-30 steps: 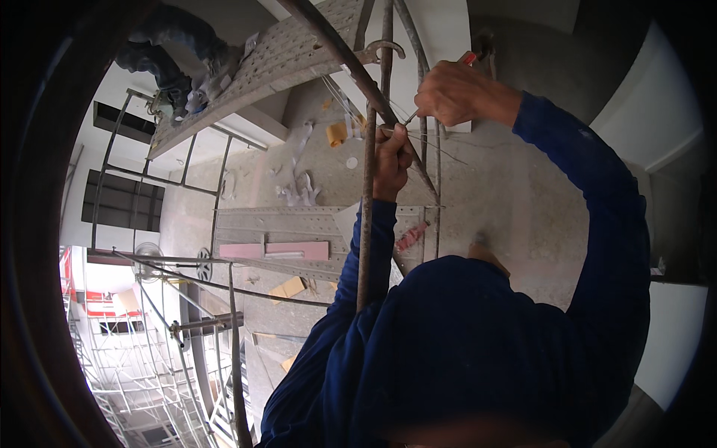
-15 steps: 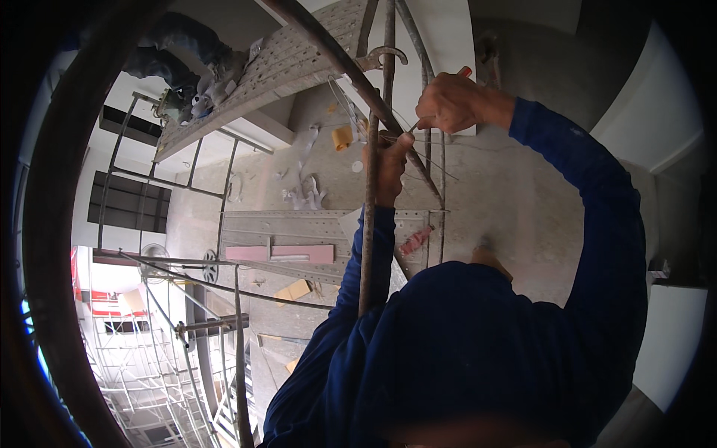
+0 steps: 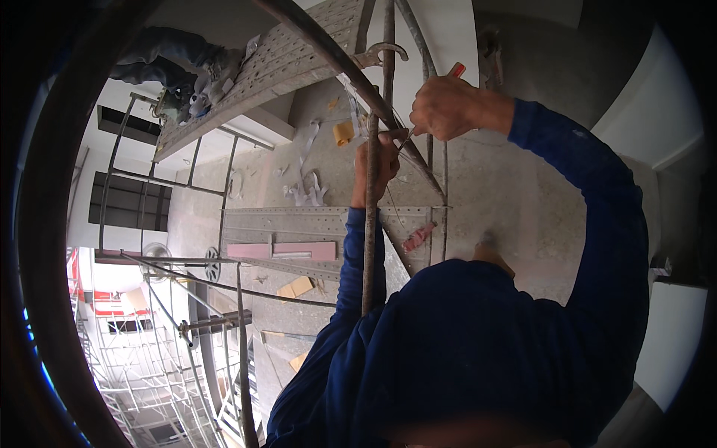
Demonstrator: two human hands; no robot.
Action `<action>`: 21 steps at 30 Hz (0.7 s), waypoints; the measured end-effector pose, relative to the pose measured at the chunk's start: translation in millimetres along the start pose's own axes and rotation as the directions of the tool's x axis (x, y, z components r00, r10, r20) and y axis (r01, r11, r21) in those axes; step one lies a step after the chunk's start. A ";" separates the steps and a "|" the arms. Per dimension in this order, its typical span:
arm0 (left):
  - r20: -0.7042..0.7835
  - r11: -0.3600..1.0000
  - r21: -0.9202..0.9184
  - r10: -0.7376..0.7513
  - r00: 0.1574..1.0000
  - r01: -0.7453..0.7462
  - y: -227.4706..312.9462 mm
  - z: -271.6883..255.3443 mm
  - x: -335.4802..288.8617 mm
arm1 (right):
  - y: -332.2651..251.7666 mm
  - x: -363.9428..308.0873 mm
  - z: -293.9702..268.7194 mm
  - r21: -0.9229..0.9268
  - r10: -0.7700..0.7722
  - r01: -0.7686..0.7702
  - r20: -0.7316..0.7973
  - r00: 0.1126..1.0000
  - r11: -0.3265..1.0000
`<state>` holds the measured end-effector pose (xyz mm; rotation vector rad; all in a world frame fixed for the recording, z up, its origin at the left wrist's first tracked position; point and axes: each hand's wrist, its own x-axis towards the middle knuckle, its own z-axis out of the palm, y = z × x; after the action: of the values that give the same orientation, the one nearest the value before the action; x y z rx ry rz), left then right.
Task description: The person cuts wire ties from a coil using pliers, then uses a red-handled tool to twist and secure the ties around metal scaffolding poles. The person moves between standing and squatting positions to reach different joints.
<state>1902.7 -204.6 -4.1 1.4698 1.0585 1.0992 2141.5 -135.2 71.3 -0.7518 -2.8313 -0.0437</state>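
My right hand [image 3: 447,110] is closed round a red-handled tool [image 3: 457,69]; its handle end pokes out above the fist. A thin metal shaft [image 3: 407,139] runs from the fist down toward my left hand. My left hand [image 3: 379,166] is closed beside an upright scaffold pole [image 3: 370,246], partly hidden by it. Thin wire [image 3: 396,210] trails below its fingers, which seem to pinch it. Both hands work close to where a slanting scaffold pipe [image 3: 340,56] crosses the uprights. The tool's tip is too small to make out.
At the upper left, another person's legs [image 3: 175,56] are on a perforated scaffold plank [image 3: 299,56]. Below lies another metal plank [image 3: 321,216] with a pink board [image 3: 317,251]. A curved metal hook [image 3: 393,48] grips the pipe. A yellow roll [image 3: 343,134] and white scraps [image 3: 306,194] lie on the floor.
My left hand has drawn slightly left and down, and my right hand has shifted slightly left. The loose wire loops that stood out around the hands show less now.
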 end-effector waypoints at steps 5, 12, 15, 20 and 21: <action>0.003 0.990 0.140 0.033 0.999 -0.033 -2.3 -4.8 0.9 | -3.6 6.9 9.0 0.139 0.002 -0.005 0.019 1.000 0.990; 0.052 0.995 -0.098 0.016 0.998 -0.011 0.1 4.8 -0.4 | 8.2 -1.9 37.2 0.516 0.146 -0.160 0.068 0.987 0.842; 0.042 0.988 -0.155 0.029 0.999 -0.022 -3.9 9.7 -0.2 | 5.9 -2.9 52.5 0.691 0.175 -0.149 0.033 0.984 0.707; 0.021 0.972 -0.230 0.048 0.999 -0.042 -21.9 10.8 4.6 | 2.2 -6.8 59.4 0.761 0.187 -0.094 -0.037 0.982 0.642; 0.025 0.964 -0.262 0.054 0.998 -0.046 -25.5 10.8 5.7 | 3.0 -7.6 58.9 0.761 0.190 -0.091 -0.042 0.981 0.642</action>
<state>1912.3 -197.6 -29.8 1.3033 0.8229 1.1984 2137.9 -131.5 12.1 -0.7061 -2.3006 1.0273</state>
